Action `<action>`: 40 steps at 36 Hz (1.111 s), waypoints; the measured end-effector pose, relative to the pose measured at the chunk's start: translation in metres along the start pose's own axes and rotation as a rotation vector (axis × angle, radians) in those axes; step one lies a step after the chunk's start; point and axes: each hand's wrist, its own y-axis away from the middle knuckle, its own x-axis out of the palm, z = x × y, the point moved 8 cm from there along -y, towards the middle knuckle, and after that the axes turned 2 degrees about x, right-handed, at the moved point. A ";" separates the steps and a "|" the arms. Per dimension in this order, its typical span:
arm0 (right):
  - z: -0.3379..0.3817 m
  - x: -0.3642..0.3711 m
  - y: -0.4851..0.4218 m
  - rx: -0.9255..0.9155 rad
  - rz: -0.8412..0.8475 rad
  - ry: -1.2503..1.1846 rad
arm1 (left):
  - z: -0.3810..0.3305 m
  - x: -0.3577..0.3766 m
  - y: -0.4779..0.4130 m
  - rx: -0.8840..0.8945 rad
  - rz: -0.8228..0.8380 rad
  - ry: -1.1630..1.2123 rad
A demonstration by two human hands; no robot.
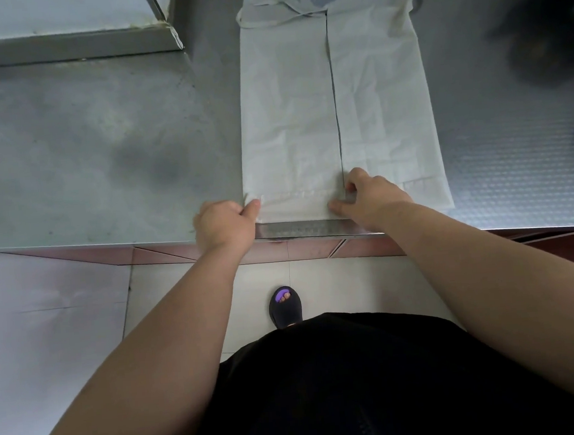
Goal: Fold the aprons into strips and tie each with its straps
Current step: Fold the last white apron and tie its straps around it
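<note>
Far left: bare metal tabletop, scuffed and dull, with a raised metal ledge along its back left.

My left hand is at the near edge of the tabletop, knuckles up. Its fingers are curled, with the thumb tip pinching the near left corner of the apron at the hem.

The apron is white and lies flat on the tabletop, running lengthwise away from me, its near hem almost at the tabletop edge. It is folded lengthwise. The left panel lies on top, and its edge makes a straight dark line down the middle. The right part sticks out further right and a bit nearer to me. The straps lie loose and crossed at the far end, on top of the cloth. I can't tell whether they are knotted.

My right hand is at the near hem, right where the middle fold line ends. Its fingers are bent and clamped on the hem edge of the top panel.

Far right, at the back of the tabletop: a dark blurred thing, can't tell what.

Below the tabletop edge there is tiled floor and one dark slipper with a purple inside, toes showing. Black clothing fills the bottom of the view.
</note>
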 end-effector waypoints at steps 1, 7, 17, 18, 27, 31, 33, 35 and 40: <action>0.000 0.000 0.000 0.001 -0.005 0.001 | -0.001 -0.001 0.001 0.002 -0.020 -0.024; -0.003 0.000 -0.001 -0.043 -0.047 0.003 | -0.055 -0.022 0.033 0.490 -0.340 -0.097; -0.024 -0.012 0.009 -0.234 -0.009 0.145 | -0.079 0.033 0.049 0.852 0.188 -0.303; -0.025 -0.016 0.011 -0.246 -0.049 0.254 | -0.082 0.030 0.048 0.844 0.180 -0.288; -0.032 -0.028 0.010 -0.296 -0.186 0.294 | -0.100 0.021 0.039 0.768 0.222 -0.372; -0.034 -0.038 0.004 -0.260 -0.111 0.207 | -0.103 0.018 0.020 0.700 0.340 -0.387; -0.034 -0.038 0.001 -0.262 -0.028 0.231 | -0.102 0.013 0.008 0.633 0.383 -0.373; -0.036 -0.039 -0.003 -0.243 0.001 0.288 | -0.101 0.006 -0.005 0.571 0.392 -0.326; -0.046 -0.060 -0.014 -0.142 -0.040 0.239 | -0.074 -0.002 -0.029 0.337 0.414 -0.011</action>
